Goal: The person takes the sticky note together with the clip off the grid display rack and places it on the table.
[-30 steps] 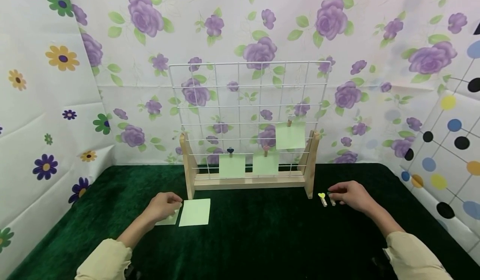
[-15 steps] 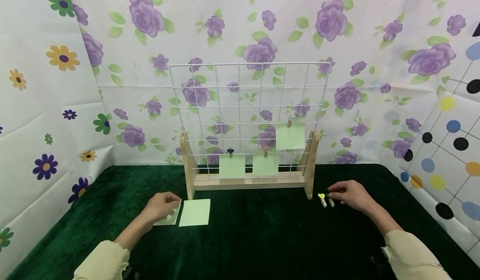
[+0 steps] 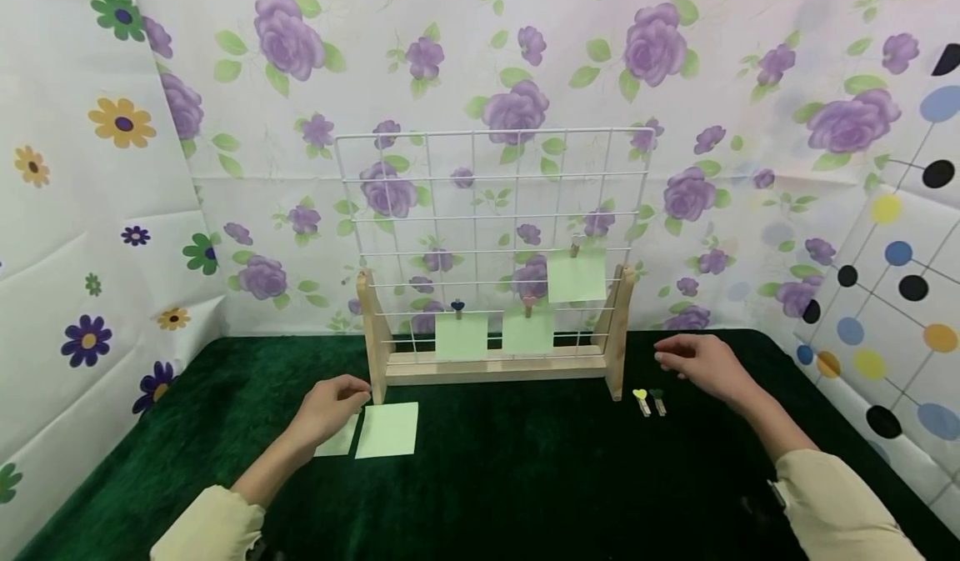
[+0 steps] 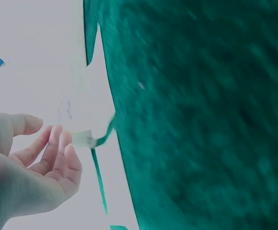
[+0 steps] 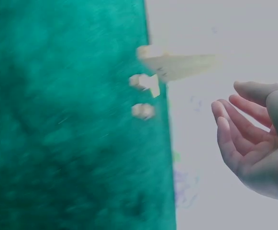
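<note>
My left hand [image 3: 330,411] hovers over the left green paper square [image 3: 337,442], covering part of it; its fingers are loosely bent with nothing between them. Beside it a second green paper square [image 3: 387,430] lies flat on the cloth. My right hand [image 3: 705,365] is raised behind and right of two small wooden clothespins, one with a yellow heart [image 3: 641,401], the other with a dark green heart [image 3: 658,401]. In the right wrist view, thumb and fingers of the right hand [image 5: 249,134] are apart and hold nothing.
A white wire grid [image 3: 495,177] stands in a wooden base [image 3: 495,368] at the middle. Three green squares hang on it by heart clothespins: lower left [image 3: 461,338], lower middle [image 3: 528,331] and higher right [image 3: 577,276]. Dark green cloth [image 3: 510,478] covers the table; patterned sheets surround it.
My right hand has let go of the green-heart clothespin and risen away; that clothespin now lies beside the yellow one. My left hand has lifted a little off the paper.
</note>
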`<state>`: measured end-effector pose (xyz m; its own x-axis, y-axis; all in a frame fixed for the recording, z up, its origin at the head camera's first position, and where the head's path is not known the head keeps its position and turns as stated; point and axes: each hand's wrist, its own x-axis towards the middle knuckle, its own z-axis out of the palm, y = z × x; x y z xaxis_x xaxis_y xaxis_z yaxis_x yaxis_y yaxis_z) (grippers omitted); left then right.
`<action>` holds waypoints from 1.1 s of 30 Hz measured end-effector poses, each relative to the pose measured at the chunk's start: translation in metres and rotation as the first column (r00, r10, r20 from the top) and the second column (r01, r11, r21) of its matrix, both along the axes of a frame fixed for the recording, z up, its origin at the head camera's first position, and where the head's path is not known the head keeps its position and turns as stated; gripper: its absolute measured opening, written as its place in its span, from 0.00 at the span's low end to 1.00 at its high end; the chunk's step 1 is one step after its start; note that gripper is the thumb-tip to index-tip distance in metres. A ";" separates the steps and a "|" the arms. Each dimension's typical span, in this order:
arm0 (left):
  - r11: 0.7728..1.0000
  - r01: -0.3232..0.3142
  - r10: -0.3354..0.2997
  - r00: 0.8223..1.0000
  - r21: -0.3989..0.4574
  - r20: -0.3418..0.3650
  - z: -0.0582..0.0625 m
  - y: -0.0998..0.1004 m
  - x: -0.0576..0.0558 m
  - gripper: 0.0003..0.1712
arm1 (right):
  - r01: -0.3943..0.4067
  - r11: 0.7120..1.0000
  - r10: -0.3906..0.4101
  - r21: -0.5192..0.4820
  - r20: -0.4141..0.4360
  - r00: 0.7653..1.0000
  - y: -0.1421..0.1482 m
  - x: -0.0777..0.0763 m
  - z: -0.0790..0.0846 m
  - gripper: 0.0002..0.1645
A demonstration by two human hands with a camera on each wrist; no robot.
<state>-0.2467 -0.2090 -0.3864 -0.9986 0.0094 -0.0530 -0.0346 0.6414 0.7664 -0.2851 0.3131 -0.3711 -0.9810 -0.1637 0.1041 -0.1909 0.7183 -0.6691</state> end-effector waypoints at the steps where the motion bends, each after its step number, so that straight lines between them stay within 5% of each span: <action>1: 1.000 0.005 -0.005 1.000 0.004 -0.010 0.002 0.003 0.000 0.16 | 0.002 1.000 -0.002 0.000 -0.015 1.000 -0.002 0.000 0.005 0.25; 9: 0.992 0.048 -0.039 0.996 0.113 -0.078 0.027 0.031 0.002 0.17 | -0.020 0.994 0.011 -0.105 -0.079 0.997 -0.021 0.005 0.042 0.28; 17: 0.975 0.160 -0.131 0.975 0.155 -0.182 0.055 0.074 -0.013 0.16 | -0.040 0.986 0.014 -0.159 -0.161 0.987 -0.040 0.006 0.063 0.28; 25: 0.969 0.217 -0.184 0.955 0.122 -0.233 0.069 0.111 -0.028 0.16 | -0.017 0.988 -0.012 -0.153 -0.186 0.982 -0.054 0.006 0.080 0.28; 33: 0.954 0.259 -0.215 0.942 0.151 -0.260 0.075 0.138 -0.039 0.15 | -0.051 0.966 -0.009 -0.254 -0.229 0.973 -0.057 0.003 0.089 0.27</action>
